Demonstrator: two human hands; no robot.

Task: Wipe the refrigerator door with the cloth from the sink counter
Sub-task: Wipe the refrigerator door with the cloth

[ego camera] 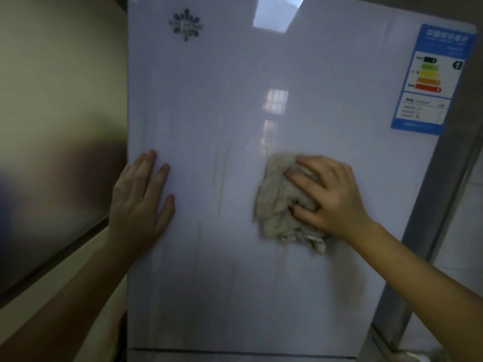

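Observation:
The glossy white refrigerator door (pixel 235 100) fills the head view. My right hand (pixel 329 194) presses a crumpled beige cloth (pixel 277 205) flat against the door, right of its middle, with fingers spread over the cloth. Part of the cloth hangs out below and left of the hand. My left hand (pixel 141 197) lies flat on the door's left edge, fingers apart, holding nothing. Faint vertical streaks show on the door between the two hands and below them.
An energy label sticker (pixel 431 79) sits at the door's upper right, a grey logo (pixel 186 24) at the upper left. A wall (pixel 57 100) borders the fridge on the left. The door's lower seam (pixel 235 351) runs near the bottom.

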